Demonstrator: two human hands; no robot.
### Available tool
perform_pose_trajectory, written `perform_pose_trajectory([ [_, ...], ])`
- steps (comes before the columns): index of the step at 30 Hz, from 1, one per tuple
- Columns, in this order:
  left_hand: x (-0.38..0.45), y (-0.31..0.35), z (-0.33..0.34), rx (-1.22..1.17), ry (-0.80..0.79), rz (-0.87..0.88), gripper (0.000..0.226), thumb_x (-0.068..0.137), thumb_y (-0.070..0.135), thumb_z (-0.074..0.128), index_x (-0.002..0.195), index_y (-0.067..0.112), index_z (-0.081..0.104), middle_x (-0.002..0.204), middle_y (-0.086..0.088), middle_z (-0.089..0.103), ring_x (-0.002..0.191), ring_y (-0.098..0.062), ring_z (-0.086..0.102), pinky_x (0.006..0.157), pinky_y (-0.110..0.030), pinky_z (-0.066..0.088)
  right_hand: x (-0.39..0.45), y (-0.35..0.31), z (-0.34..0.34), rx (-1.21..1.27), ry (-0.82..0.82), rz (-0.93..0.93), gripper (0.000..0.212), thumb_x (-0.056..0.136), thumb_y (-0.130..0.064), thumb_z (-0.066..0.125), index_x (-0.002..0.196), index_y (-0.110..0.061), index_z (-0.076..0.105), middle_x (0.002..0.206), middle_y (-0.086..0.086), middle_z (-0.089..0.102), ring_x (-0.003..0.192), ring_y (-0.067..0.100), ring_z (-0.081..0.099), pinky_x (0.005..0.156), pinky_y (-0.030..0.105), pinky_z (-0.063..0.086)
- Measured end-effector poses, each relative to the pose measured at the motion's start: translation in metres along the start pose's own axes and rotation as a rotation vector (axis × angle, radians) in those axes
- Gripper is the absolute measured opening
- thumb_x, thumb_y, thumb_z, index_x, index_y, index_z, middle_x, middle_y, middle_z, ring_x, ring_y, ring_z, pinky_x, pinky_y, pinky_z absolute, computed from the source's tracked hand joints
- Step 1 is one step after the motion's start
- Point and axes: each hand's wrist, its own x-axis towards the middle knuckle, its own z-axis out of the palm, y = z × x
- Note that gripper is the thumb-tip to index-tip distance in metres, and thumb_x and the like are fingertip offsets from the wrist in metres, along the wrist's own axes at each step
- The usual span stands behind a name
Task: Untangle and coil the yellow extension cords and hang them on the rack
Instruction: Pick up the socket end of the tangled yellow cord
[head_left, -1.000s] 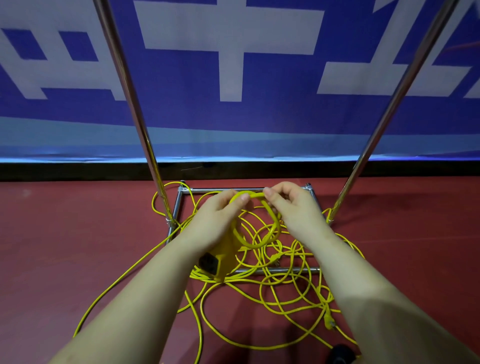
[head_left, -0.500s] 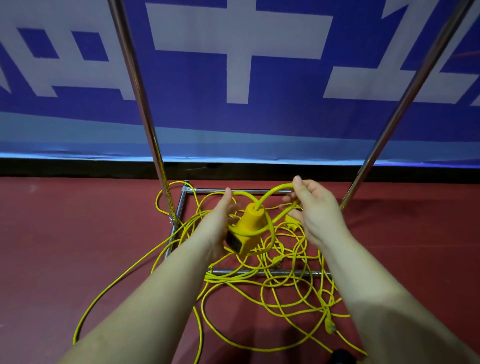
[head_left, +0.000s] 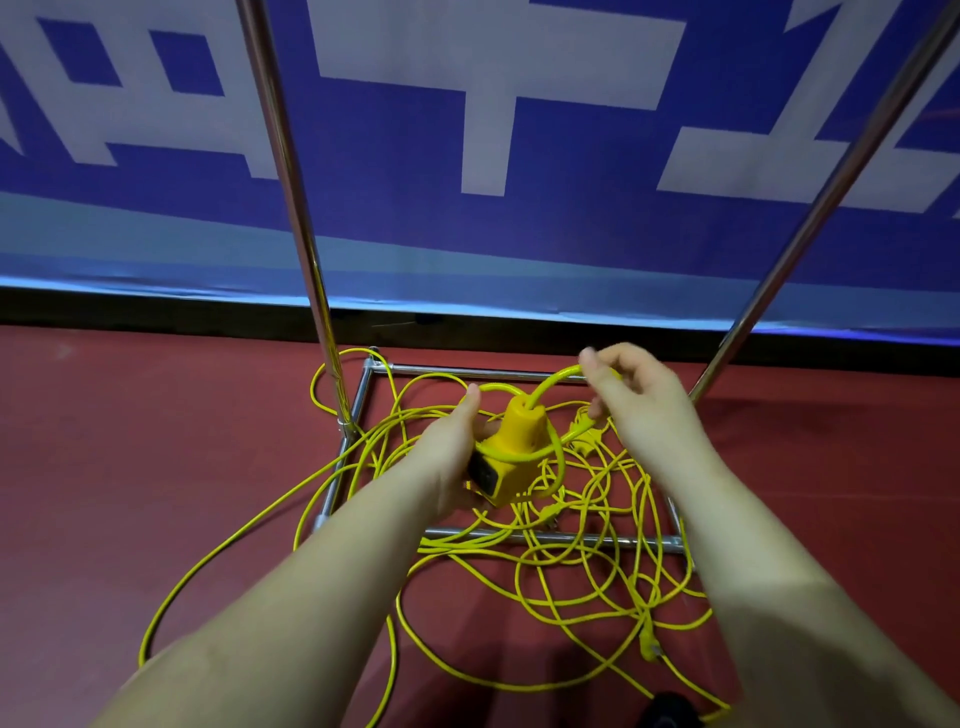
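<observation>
We grip a chunky yellow plastic socket block (head_left: 511, 454) in our left hand (head_left: 449, 452), while our right hand (head_left: 636, 402) pinches the thick smooth cord (head_left: 553, 384) arching out of its tapered top. Beneath both hands, thin glossy yellow cords (head_left: 571, 566) sprawl in tangled loops over the shiny tubular rack (head_left: 306, 249) base and the red floor (head_left: 130, 467).

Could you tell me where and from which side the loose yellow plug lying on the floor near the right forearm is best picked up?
Pinch the loose plug by its thicker moulded body, coming straight down from above. It lies flat on the red floor with cord loops around it, so its upper face is the free side.
</observation>
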Motion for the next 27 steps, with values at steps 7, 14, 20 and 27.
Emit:
perform_pose_trajectory([
  [7,-0.002,0.004,-0.002,0.218,0.145,0.178,0.055,0.095,0.060,0.027,0.076,0.030,0.069,0.096,-0.011,0.070,0.091,-0.031,0.064,0.093,-0.047,0.050,-0.007,0.000,-0.004,-0.390,-0.193,-0.228,0.020,0.077,-0.033,0.072,0.096,-0.034,0.070,0.091,-0.008,0.067,0.082,0.002,0.061,0.074,0.017,0.047],
  [14,-0.001,0.009,-0.005,0.217,0.118,0.268,0.054,0.096,0.057,0.029,0.081,0.028,0.072,0.084,-0.006,0.069,0.074,-0.024,0.060,0.077,-0.041,0.052,-0.009,0.000,0.002,-0.367,-0.141,-0.298,0.014,0.078,-0.032,0.070,0.091,-0.028,0.073,0.095,-0.013,0.069,0.084,0.008,0.065,0.079,0.029,0.051],
  [20,0.003,0.009,-0.007,0.097,0.129,0.371,0.044,0.099,0.048,0.034,0.112,0.022,0.067,0.110,-0.005,0.067,0.076,-0.015,0.062,0.079,-0.036,0.054,-0.010,0.003,0.009,-0.075,-0.005,-0.156,0.016,0.080,-0.016,0.070,0.082,-0.031,0.071,0.078,-0.022,0.067,0.076,-0.011,0.061,0.070,0.003,0.042],
  [27,0.002,0.014,-0.014,-0.011,0.213,0.358,0.040,0.101,0.041,0.034,0.107,0.014,0.063,0.104,-0.012,0.063,0.087,-0.024,0.064,0.085,-0.039,0.055,-0.003,0.005,0.013,0.315,0.155,0.064,0.016,0.089,-0.012,0.060,0.084,-0.026,0.067,0.074,-0.010,0.068,0.066,0.000,0.065,0.060,0.014,0.053],
])
